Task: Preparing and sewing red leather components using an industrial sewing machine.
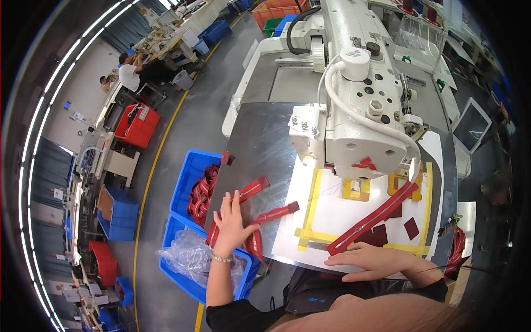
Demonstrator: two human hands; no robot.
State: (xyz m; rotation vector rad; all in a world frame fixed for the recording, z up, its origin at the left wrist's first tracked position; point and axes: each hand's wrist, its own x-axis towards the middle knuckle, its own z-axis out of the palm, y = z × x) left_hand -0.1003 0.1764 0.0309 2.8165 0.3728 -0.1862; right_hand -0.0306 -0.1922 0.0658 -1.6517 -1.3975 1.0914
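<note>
My left hand (228,228) is spread with fingers apart over the left edge of the metal plate (248,144), among red zipper strips (278,212); whether it touches them, I cannot tell. My right hand (368,261) lies open, palm down, by the lower end of a long red zipper (371,220), which runs diagonally over a white sheet (290,235) bordered with yellow tape. Dark red patches (411,227) and yellow frames (354,189) are on the sheet. The head of a white sewing machine (354,127) stands over it.
A blue bin (182,186) of red zippers and another (171,240) with clear plastic sit left of the plate. A screen (469,123) stands right. Across the aisle (157,166) are workbenches, a red bin (128,134) and a seated person (132,74). More red zippers (458,246) lie at the right.
</note>
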